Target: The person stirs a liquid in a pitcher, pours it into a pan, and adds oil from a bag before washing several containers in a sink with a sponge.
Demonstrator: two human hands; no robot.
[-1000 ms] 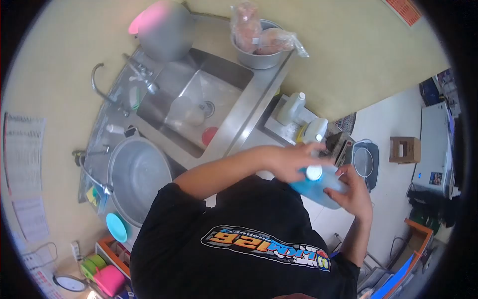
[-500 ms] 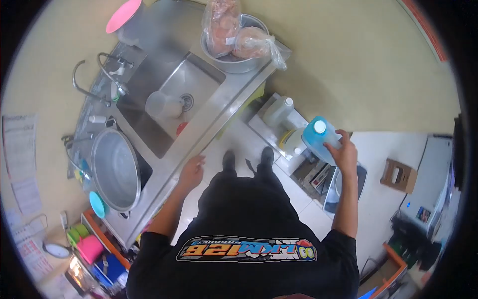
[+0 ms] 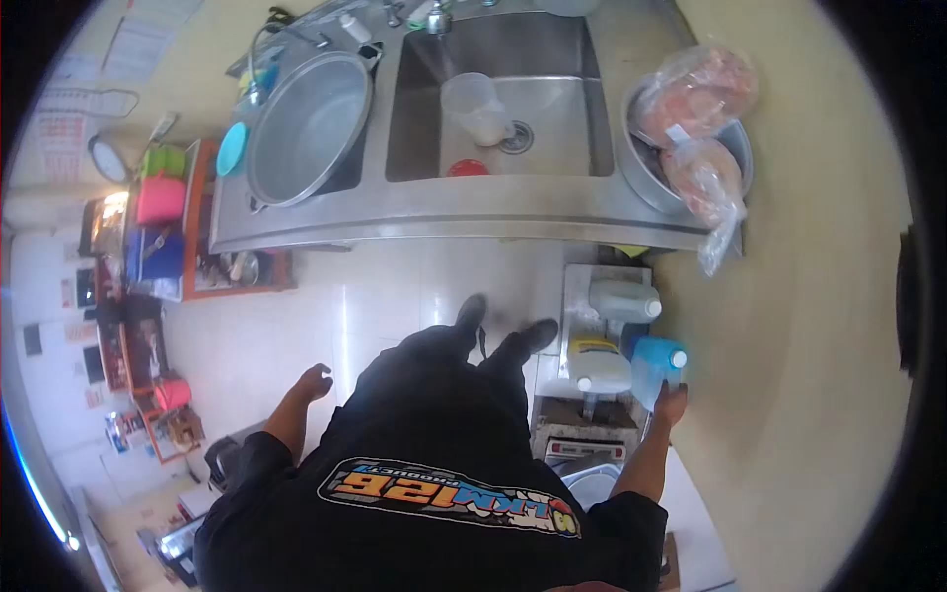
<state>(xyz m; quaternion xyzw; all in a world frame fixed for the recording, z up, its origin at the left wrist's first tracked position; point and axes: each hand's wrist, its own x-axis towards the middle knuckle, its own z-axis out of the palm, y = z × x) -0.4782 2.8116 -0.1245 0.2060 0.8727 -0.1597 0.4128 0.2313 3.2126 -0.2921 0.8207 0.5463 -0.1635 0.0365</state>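
My right hand grips the near side of a plastic jug with a white cap and blue liquid. This jug is beside a whitish jug with a yellow handle and a pale, clear jug, both on a low stand. Whether the blue jug rests on the stand cannot be made out. Away to the left, over the floor, my left hand hangs empty with its fingers loosely bent and apart.
Ahead is a steel sink with a clear pitcher and a red item inside. A large metal pot stands left of it; at right, a metal basin holds bagged meat. An orange-edged shelf is further left.
The view has turned, bringing the sink straight ahead. My right hand has moved the blue jug from in front of the other jugs to beside them, near the wall. My left hand stays empty.
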